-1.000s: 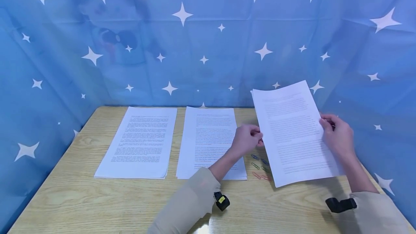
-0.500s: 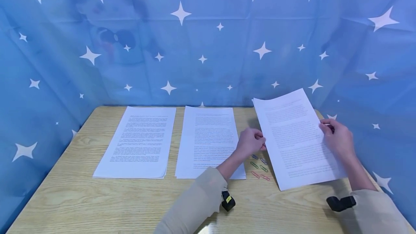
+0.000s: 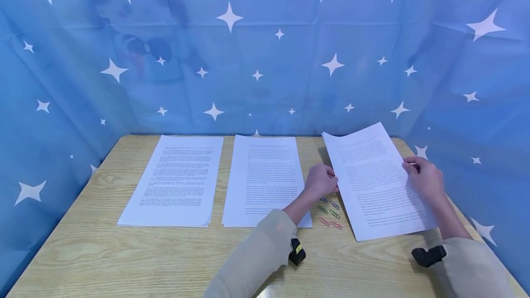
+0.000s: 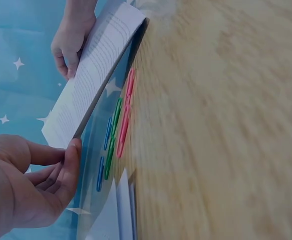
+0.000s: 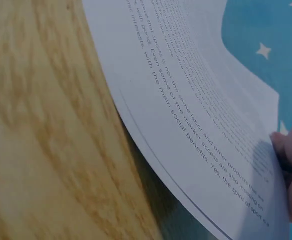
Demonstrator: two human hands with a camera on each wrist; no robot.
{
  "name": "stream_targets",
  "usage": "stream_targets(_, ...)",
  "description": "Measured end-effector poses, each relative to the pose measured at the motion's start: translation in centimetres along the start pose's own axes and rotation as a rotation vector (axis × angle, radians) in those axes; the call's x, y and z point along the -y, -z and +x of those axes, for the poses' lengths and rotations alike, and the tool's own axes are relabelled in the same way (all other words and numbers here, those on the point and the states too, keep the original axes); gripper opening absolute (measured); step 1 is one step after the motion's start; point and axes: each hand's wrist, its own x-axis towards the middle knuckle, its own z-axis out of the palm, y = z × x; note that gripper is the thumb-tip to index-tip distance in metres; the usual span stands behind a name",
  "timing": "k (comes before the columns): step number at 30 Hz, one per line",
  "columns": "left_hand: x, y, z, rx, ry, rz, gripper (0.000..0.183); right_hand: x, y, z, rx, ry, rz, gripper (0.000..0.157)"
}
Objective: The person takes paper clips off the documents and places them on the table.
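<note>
A printed stack of paper (image 3: 368, 187) tilts above the right side of the table, bowed between two hands. My left hand (image 3: 319, 181) pinches its left edge between thumb and fingers, as the left wrist view also shows. On the opposite edge my right hand (image 3: 426, 178) grips the sheets, thumb on top. Seen from the right wrist, the lower edge of the paper (image 5: 186, 135) curves and stands off the wood. Several paper clips (image 4: 116, 130), in red, green and blue, lie on the table just below my left hand.
Two more printed stacks lie flat: one at the left (image 3: 174, 180), one in the middle (image 3: 269, 180), partly under my left forearm. The wooden table (image 3: 145, 261) ends at the back against a blue curtain (image 3: 265, 91) with white stars.
Both hands have lowered the paper stack toward the table, its top edge dropping and tilting less. My left hand has shifted slightly right and down, and the paper clips show more fully.
</note>
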Motion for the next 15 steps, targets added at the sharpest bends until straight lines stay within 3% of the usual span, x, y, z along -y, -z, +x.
stream_targets(6, 0.1, -0.3, 0.4, 0.017, 0.038, 0.043, 0.009, -0.5, -0.4, 0.1, 0.031, 0.022, -0.026, 0.034)
stream_targets(15, -0.1, -0.7, 0.8, 0.035, 0.049, 0.117, 0.020, -1.3, -1.2, 0.6, 0.086, -0.043, -0.021, 0.037)
